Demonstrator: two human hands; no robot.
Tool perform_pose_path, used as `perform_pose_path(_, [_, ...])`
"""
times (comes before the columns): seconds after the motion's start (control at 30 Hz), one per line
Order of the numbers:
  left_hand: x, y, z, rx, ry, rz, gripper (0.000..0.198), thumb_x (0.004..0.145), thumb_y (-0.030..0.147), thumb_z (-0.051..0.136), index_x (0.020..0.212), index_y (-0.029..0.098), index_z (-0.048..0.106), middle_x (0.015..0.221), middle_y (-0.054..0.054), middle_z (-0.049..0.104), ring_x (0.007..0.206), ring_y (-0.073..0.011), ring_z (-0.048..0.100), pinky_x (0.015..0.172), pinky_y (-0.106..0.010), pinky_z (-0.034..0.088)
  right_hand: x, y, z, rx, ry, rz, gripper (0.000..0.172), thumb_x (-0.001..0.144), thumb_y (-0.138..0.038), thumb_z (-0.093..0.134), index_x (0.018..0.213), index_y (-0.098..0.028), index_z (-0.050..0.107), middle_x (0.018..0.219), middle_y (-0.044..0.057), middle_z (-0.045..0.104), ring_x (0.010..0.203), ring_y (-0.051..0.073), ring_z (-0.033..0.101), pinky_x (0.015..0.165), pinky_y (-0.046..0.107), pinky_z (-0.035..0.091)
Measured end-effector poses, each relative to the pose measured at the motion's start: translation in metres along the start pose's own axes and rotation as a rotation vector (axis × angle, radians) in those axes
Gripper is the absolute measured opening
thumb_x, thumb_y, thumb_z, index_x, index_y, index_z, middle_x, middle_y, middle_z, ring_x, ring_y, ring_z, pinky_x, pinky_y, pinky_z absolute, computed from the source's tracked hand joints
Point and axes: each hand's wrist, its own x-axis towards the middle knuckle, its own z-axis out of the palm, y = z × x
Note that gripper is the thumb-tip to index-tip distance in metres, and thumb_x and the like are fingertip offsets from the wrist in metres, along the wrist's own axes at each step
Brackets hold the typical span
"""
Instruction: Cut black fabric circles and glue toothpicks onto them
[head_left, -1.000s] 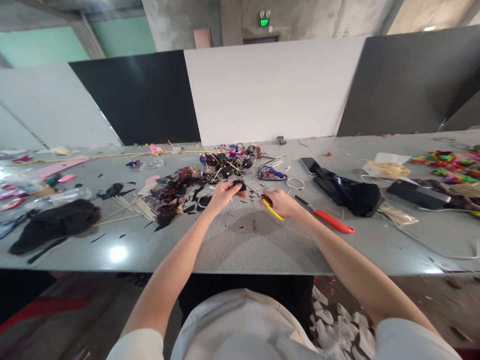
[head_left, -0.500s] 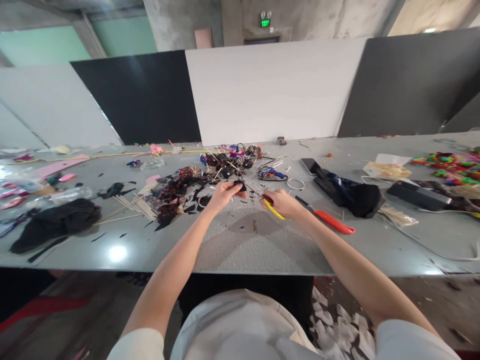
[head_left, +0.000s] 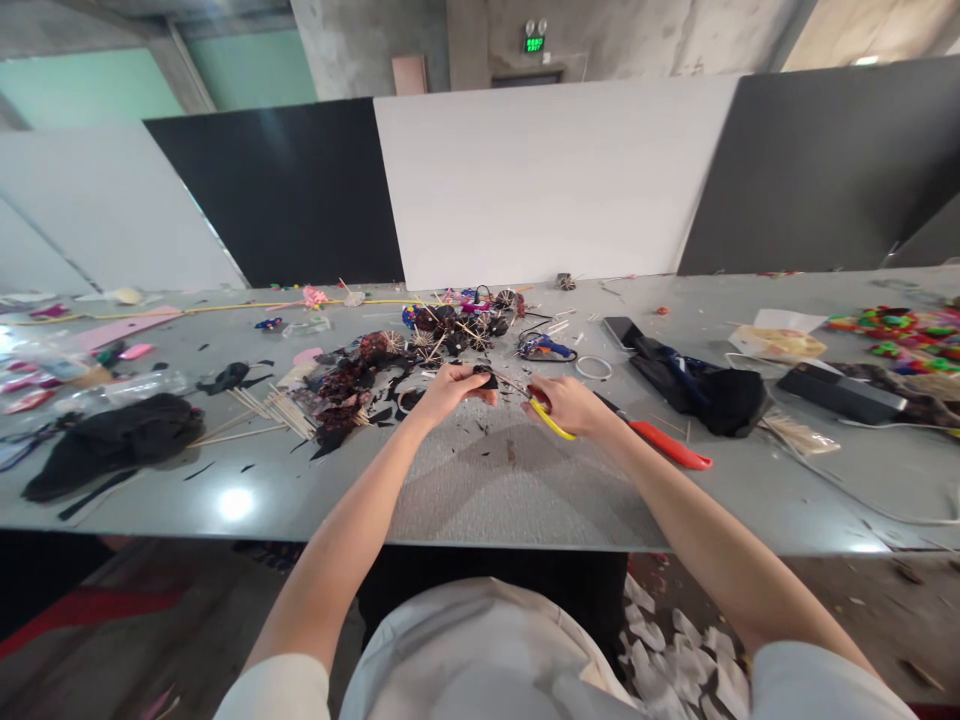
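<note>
Pinched in my left hand (head_left: 454, 392) is a small piece of black fabric (head_left: 487, 378), partly covered by the thumb and fingers. My right hand (head_left: 566, 405) is wrapped round yellow-handled scissors (head_left: 553, 420). Their metal blades point left and reach the edge of the fabric; whether they touch it I cannot make out. Small black scraps lie on the grey table (head_left: 450, 500) below both hands. Just beyond them sits a cluster of dark balls with wooden sticks poking out (head_left: 461, 328).
A blue glue gun (head_left: 550, 347) and a white ring (head_left: 593, 367) lie past my right hand. A red-handled knife (head_left: 671, 445) is beside my right forearm. To the left are wooden sticks (head_left: 281, 412) and black cloth (head_left: 124, 440). Dark cloth (head_left: 705, 390) lies right.
The black fabric has turned slightly in my left fingers and looks more bunched. Scissors and right hand have stayed nearly in place; the whole view has shifted a little.
</note>
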Motion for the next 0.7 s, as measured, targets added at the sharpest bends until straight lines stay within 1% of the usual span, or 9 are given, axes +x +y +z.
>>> perform_pose_path(0.1, [-0.0010,0.0014,0.0019,-0.009,-0.021,-0.014,0.032,0.087,0.042,0.074,0.077,0.011,0.077,0.077,-0.011,0.076,0.071,-0.0213,0.073,0.078,-0.036,0.059,0.0000,-0.0011,0.0005,0.015,0.008,-0.021,0.037,0.096,-0.054,0.049,0.095,-0.019,0.061,0.078,0.008,0.068,0.065,0.019,0.054,0.063,0.031,0.025])
perform_pose_path(0.3, [-0.0008,0.0002,0.0018,-0.022,-0.013,-0.042,0.031,0.084,0.041,0.076,0.075,0.012,0.076,0.076,-0.011,0.076,0.071,-0.0224,0.073,0.080,-0.039,0.059,0.0002,-0.0044,0.0011,0.020,-0.004,-0.019,0.034,0.097,-0.050,0.048,0.095,-0.019,0.063,0.075,0.008,0.068,0.063,0.019,0.054,0.062,0.031,0.024])
perform_pose_path(0.7, [-0.0019,0.0030,0.0024,-0.045,-0.013,-0.036,0.032,0.085,0.042,0.075,0.077,0.010,0.077,0.076,-0.011,0.076,0.070,-0.0217,0.073,0.080,-0.037,0.059,0.0002,-0.0024,0.0079,0.033,0.021,-0.047,0.032,0.100,-0.045,0.046,0.091,-0.019,0.062,0.071,0.006,0.066,0.059,0.017,0.051,0.061,0.031,0.023])
